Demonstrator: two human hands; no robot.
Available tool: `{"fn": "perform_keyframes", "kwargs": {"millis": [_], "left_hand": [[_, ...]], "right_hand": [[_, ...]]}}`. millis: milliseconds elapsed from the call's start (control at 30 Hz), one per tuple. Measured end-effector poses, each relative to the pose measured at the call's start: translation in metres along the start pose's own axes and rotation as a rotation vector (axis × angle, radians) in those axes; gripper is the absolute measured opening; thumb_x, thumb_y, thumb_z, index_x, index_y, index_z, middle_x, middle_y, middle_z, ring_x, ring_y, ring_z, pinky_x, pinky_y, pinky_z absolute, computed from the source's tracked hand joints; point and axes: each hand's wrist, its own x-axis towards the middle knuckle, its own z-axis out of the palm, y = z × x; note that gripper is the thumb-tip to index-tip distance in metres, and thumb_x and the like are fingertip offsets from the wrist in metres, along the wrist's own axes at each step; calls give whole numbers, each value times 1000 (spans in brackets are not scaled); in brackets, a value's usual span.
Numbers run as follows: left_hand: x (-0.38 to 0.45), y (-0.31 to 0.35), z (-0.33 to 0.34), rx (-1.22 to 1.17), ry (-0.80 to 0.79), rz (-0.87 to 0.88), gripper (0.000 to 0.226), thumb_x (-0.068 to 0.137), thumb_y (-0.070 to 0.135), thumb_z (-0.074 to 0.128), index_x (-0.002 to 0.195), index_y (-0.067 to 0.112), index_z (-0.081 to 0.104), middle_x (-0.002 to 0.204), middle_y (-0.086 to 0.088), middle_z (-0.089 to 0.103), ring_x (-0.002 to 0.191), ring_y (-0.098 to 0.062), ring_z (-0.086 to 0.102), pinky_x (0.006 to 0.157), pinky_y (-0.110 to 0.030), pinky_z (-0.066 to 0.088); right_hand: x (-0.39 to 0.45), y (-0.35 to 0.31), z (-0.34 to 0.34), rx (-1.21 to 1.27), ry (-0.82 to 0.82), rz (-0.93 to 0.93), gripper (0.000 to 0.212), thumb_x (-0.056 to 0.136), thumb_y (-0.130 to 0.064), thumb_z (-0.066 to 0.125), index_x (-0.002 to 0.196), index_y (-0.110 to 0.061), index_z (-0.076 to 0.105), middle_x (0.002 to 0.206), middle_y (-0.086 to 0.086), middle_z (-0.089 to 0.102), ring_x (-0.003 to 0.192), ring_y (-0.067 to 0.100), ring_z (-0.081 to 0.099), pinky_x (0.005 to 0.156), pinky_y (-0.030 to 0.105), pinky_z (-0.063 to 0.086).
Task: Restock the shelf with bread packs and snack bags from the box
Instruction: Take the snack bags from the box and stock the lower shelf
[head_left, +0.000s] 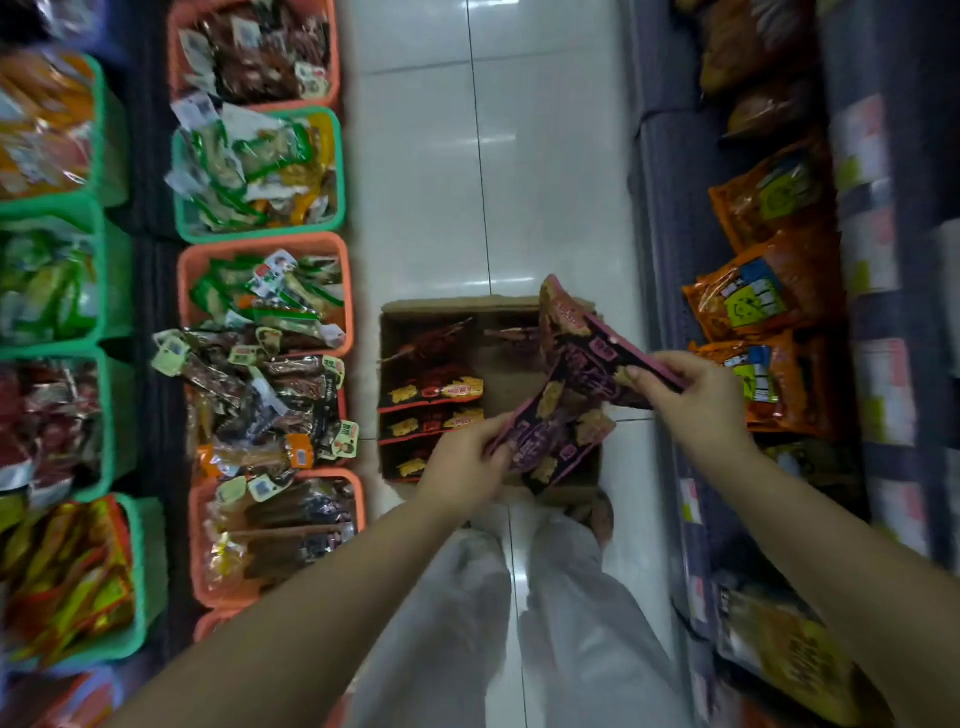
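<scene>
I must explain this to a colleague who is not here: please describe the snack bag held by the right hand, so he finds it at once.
Start at the cardboard box on the white floor between the shelves. Above its right side, the right hand pinches a dark bag with a pink border. The packs inside the box are black with red edges instead.

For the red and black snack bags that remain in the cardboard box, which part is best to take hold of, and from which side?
Probably the upper sealed edge, from above. The red and black snack bags stand packed in a row at the left of the cardboard box, so only their tops are free; the box walls block the sides. Both hands are busy now: the left hand and right hand hold pink-edged bags.
</scene>
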Motion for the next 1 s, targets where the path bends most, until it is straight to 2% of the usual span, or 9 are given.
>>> {"fn": "perform_keyframes", "kwargs": {"millis": [133, 200, 300, 367, 500, 667, 800, 933, 1000], "left_hand": [[-68, 83, -66, 48, 16, 100, 31, 90, 18, 59, 121, 21, 65, 109, 1, 58, 102, -12, 54, 86, -23, 40], [-104, 131, -102, 46, -36, 112, 28, 90, 18, 60, 117, 22, 66, 101, 3, 60, 97, -14, 59, 85, -29, 47], [-149, 197, -154, 90, -51, 153, 26, 89, 16, 62, 114, 21, 68, 96, 6, 68, 88, -6, 64, 81, -21, 51], [-172, 234, -184, 188, -57, 240, 24, 88, 14, 63, 110, 19, 70, 94, 5, 70, 84, -2, 64, 76, -14, 48], [-209, 300, -226, 329, -88, 399, 17, 85, 13, 64, 96, 24, 70, 83, 9, 71, 73, 0, 65, 68, -16, 53], [-242, 372, -254, 457, -151, 660, 8, 87, 24, 63, 90, 29, 69, 78, 16, 69, 82, -1, 64, 70, -24, 54], [-262, 420, -265, 462, -201, 833, 8, 88, 24, 65, 89, 25, 73, 80, 9, 73, 73, -2, 68, 65, -29, 56], [-289, 471, -262, 443, -154, 1101, 23, 88, 27, 65, 80, 48, 63, 83, 32, 66, 76, 13, 63, 60, -8, 48], [-301, 492, -249, 399, -171, 1176, 19, 88, 25, 64, 82, 43, 64, 78, 44, 61, 78, 20, 59, 61, -5, 47]], "right_hand": [[-53, -94, -79, 101, 8, -56, 4, 81, -19, 73, 83, -21, 71, 64, -17, 69, 64, -8, 62, 60, 11, 49], [-84, -139, -115, 134, 22, -77, 4, 81, -16, 73, 85, -17, 73, 68, -14, 72, 70, -1, 66, 69, 19, 54], [-128, -193, -156, 190, 82, -68, 6, 81, -19, 73, 80, -24, 74, 82, 11, 73, 81, 26, 70, 79, 44, 56], [-155, -225, -179, 208, 90, -111, 6, 80, -26, 73, 77, -31, 73, 81, 9, 73, 79, 24, 69, 78, 45, 56], [-208, -280, -227, 128, 173, -223, 27, 85, -13, 69, 71, -36, 68, 70, -14, 71, 67, 1, 65, 66, 33, 56], [-285, -316, -268, -16, 307, -262, 37, 81, -11, 73, 73, -48, 71, 77, -23, 72, 75, -5, 68, 68, 19, 54], [-341, -338, -287, -85, 495, -272, 17, 81, -12, 73, 82, -28, 75, 83, -33, 69, 79, -12, 65, 67, 14, 52], [-398, -351, -296, -50, 770, -242, 29, 81, -13, 72, 80, -41, 64, 75, -44, 62, 76, -17, 63, 62, 1, 44], [-425, -354, -297, -50, 903, -227, 30, 82, -14, 70, 79, -43, 62, 76, -45, 62, 77, -18, 62, 63, -1, 43]]}}
